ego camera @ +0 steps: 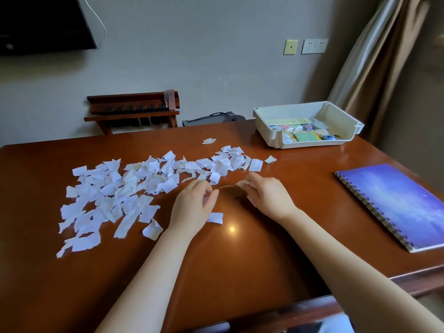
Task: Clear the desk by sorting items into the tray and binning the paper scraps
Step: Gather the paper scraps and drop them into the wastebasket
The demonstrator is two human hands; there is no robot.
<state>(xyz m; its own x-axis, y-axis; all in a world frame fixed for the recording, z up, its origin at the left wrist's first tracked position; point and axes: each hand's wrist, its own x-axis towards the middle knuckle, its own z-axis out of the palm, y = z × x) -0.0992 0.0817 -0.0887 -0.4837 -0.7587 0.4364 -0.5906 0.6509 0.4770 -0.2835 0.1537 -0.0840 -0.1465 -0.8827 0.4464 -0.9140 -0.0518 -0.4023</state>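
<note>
- Head view: torn white paper scraps lie spread over the left and middle of the brown worktop.
- The right hand hovers near the right end of the spread, its grip closed around a bit of white paper at the fingertips.
- The left hand is beside it with fingers loosely curled; I cannot tell whether its grip has anything in it.
- One loose scrap lies just beside the left hand.
- A white tray at the far right corner holds small colourful items.
- A blue spiral notebook lies flat at the right edge.
</note>
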